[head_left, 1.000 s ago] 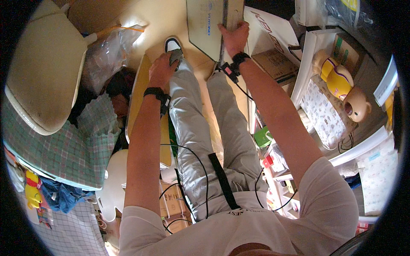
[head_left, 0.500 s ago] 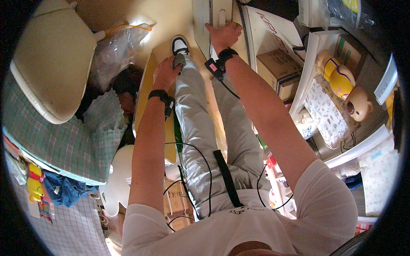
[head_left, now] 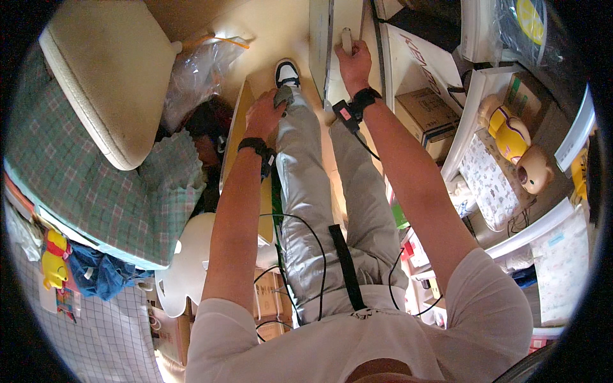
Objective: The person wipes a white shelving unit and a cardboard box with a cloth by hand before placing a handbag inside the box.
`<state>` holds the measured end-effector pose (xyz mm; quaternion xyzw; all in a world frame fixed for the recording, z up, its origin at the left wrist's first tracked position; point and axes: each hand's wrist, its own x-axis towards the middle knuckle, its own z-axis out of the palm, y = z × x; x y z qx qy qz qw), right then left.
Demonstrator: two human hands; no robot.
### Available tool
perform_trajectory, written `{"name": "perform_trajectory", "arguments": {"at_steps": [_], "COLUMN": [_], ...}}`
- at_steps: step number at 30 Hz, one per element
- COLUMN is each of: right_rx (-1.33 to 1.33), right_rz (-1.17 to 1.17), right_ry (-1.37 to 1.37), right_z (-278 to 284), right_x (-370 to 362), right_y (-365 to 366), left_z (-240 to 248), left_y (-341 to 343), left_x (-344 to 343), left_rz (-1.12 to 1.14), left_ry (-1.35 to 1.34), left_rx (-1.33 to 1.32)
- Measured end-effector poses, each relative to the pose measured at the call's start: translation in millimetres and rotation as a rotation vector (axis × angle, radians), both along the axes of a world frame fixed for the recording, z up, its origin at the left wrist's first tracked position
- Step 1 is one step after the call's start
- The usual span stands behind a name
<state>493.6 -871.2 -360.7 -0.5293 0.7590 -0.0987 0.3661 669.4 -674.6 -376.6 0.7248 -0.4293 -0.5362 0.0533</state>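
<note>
My left hand [head_left: 263, 115] is closed on a small crumpled grey cloth [head_left: 283, 96], just in front of my left trouser leg. At the top centre, my right hand [head_left: 355, 66] has its fingers closed round a pale upright handle [head_left: 347, 39]. This handle stands out from a light, narrow panel [head_left: 319, 48] that looks like a door. The handle's lower part is hidden behind my fingers. Each wrist wears a black strap with a small box and a cable.
A cream padded chair [head_left: 105, 76] and a green plaid cloth [head_left: 83, 191] fill the left. Beyond my left hand lies a clear plastic bag [head_left: 201, 76]. Right of my right arm are a cardboard box [head_left: 424, 112] and white shelves holding a toy bear [head_left: 514, 140].
My right hand has gone from spread fingers beside the handle to closed round it. The left hand keeps the cloth. The whole view has shifted slightly.
</note>
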Motion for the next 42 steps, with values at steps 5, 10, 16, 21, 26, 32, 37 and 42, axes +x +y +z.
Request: {"name": "perform_trajectory", "arguments": {"at_steps": [5,10,16,21,26,32,37,42], "right_rx": [0.083,0.023,-0.071,-0.091,-0.102,0.196,0.181,0.184], "right_rz": [0.099,0.216,0.157,0.08,0.125,0.329,0.561,0.288], "right_ry": [-0.022,-0.029,-0.191,-0.41,-0.31,-0.348,-0.427,-0.652], "right_z": [-8.7,49.1,58.9,46.0,27.4,-1.2,-13.8,2.0], "right_x": [-19.7,63.6,99.7,159.2,186.4,178.9,139.3,42.4], "right_y": [-23.6,-17.4,-6.3,2.9,14.8,-1.5,-16.2,2.0], "left_z": [9.1,1.5,18.8,-15.2,-12.4,36.8,32.8,50.4], "left_y": [-23.6,6.9,-7.4,35.2,21.8,-53.1,-100.5,-99.1], "left_x": [-16.4,2.3,-29.4,-18.3,-33.0,-21.2,3.5,-2.2], "left_rz": [-0.037,0.056,0.104,0.72,1.494,1.155,0.587,0.548], "left_ry": [0.008,-0.009,0.113,0.09,0.376,-0.009,-0.117,-0.287], "left_rx": [0.058,-0.024,0.013,0.111,-0.016,-0.512,-0.249,0.012]}}
